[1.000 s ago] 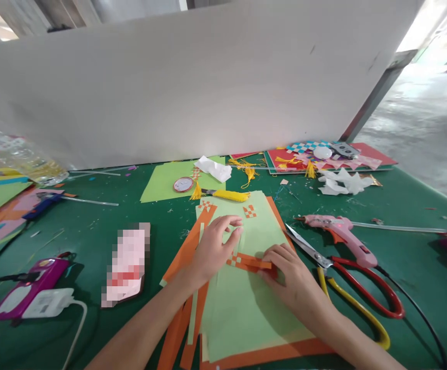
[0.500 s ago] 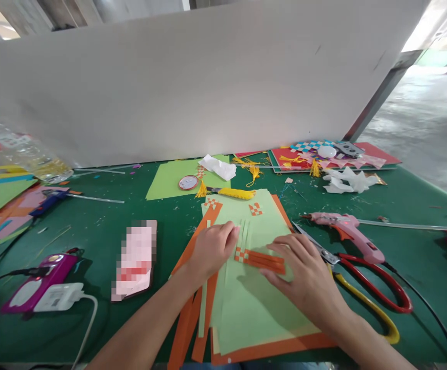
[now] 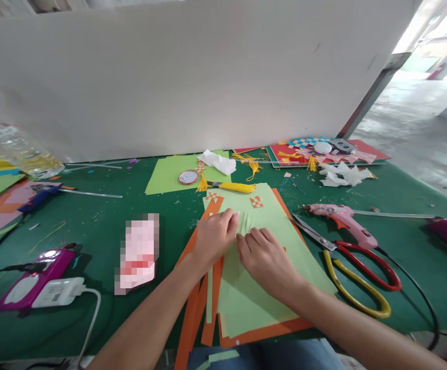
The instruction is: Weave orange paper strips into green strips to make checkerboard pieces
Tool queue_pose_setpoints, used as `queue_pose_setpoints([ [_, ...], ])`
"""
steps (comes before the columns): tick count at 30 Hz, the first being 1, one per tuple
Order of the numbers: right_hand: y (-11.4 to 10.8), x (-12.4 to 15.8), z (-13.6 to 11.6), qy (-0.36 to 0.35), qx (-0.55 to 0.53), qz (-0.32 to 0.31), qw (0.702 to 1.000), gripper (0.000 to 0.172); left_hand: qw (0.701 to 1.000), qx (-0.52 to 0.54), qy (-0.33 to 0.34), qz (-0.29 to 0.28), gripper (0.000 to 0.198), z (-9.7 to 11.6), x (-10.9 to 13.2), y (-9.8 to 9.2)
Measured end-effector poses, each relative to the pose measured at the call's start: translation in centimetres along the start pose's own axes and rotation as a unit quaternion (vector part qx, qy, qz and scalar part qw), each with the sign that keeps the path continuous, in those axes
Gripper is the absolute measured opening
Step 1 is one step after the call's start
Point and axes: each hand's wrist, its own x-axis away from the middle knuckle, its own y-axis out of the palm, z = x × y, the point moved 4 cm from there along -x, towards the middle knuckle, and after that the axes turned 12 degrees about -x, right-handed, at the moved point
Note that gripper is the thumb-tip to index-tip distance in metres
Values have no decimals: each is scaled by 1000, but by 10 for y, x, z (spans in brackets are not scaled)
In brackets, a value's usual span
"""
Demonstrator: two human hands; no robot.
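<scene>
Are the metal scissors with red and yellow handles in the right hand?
No, the scissors lie on the green tabletop, apart from the right hand.

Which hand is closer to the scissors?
Right. The right hand is to the left of the scissors; the left hand is farther left, beyond the right one.

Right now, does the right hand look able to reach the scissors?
Probably yes: the scissors lie uncovered just to the right of the right hand, with nothing standing between them.
</scene>
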Motion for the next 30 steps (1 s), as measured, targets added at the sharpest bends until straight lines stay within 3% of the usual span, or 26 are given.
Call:
queue_pose_setpoints([
  [9,-1,3,14,24,-47,-8,999,20,1000,-7,-7,-6,33,0,-1,-1],
  [14,-3,3,26,78,-134,-49,987,19,1000,-2,-7,-15,35,-1,-1,1],
  [18,-2,1,28,105,-136,-77,982,20,1000,4,-6,-23,36,0,-1,1],
  [22,-1,0,28,97,-126,-74,985,10,999,12,-8,-29,36,1,-2,0],
  [27,-2,0,29,85,-133,-54,986,14,999,26,-9,-38,36,1,-2,-1],
  [30,-1,1,31,82,-143,-40,985,15,994,87,10,-73,33,3,-3,-1],
])
